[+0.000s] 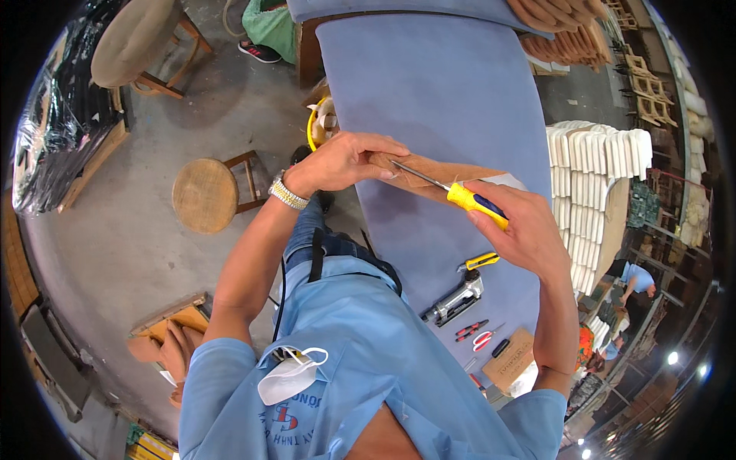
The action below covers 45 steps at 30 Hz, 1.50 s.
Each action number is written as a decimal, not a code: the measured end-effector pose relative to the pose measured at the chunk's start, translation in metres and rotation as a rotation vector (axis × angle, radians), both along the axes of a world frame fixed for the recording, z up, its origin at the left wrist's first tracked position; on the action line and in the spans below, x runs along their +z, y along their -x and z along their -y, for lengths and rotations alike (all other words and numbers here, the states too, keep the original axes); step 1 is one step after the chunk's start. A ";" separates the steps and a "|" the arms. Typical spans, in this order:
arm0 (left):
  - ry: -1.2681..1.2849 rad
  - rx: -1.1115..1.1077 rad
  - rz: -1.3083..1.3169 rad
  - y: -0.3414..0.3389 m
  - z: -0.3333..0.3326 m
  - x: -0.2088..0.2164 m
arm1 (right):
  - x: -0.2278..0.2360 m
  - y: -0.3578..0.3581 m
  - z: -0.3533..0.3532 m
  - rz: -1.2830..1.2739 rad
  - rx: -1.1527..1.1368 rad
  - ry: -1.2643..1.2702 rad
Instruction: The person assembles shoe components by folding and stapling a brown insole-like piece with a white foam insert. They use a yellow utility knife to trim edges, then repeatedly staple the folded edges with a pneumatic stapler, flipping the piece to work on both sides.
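Observation:
My left hand (341, 161) is closed on the left end of a long, brown-covered padded piece (448, 170), thumb on the near side and fingers on the far side. A white patch shows at the piece's right end. In my right hand (529, 230) is a screwdriver (475, 205) with a yellow and dark blue handle. Its metal shaft points left, and the tip meets the brown cover close to my left fingertips. The piece is over the blue-covered table (429, 84); whether it rests on the surface I cannot tell.
Nearer on the table are a yellow utility knife (481, 261), a staple gun (458, 297), red-handled pliers (471, 330), scissors (484, 339) and a cardboard box (507, 363). White padded pieces (598, 161) are stacked to the right. A round stool (205, 196) and a yellow-rimmed bucket (311, 126) stand left.

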<state>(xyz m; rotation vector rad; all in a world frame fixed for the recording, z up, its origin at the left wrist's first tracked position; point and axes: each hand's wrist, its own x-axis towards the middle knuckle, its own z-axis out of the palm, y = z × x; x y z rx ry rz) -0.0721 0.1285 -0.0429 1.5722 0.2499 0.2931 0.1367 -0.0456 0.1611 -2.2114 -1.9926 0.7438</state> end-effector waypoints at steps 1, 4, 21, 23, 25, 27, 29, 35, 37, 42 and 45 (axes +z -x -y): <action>-0.002 0.002 -0.004 0.000 0.000 -0.002 | 0.002 0.002 -0.002 0.013 -0.009 0.049; 0.013 -0.008 -0.014 0.001 -0.001 -0.006 | -0.001 0.000 -0.004 0.072 0.004 0.082; -0.035 0.048 -0.018 -0.005 -0.003 -0.012 | 0.001 0.047 0.005 0.367 0.051 -0.003; 0.013 0.029 -0.055 -0.006 -0.003 -0.013 | 0.002 0.049 0.001 0.373 0.063 -0.002; 0.032 0.005 -0.130 -0.003 -0.003 -0.004 | 0.005 0.054 -0.007 0.372 0.073 0.051; 0.054 -0.005 -0.129 -0.001 -0.002 -0.005 | 0.008 0.054 -0.015 0.388 0.109 0.082; 0.080 -0.001 -0.052 0.002 0.001 -0.017 | 0.009 0.049 -0.023 0.420 0.172 0.091; 0.080 0.012 -0.084 0.003 -0.001 -0.018 | 0.019 0.030 -0.054 0.386 0.292 0.179; 0.057 0.010 -0.053 0.002 0.001 -0.018 | 0.020 0.017 -0.064 0.312 0.327 0.235; 0.095 -0.022 -0.031 0.003 0.001 -0.014 | 0.026 0.021 -0.082 0.373 0.440 0.238; 0.126 -0.023 0.000 0.004 0.002 -0.015 | 0.031 0.027 -0.085 0.433 0.475 0.223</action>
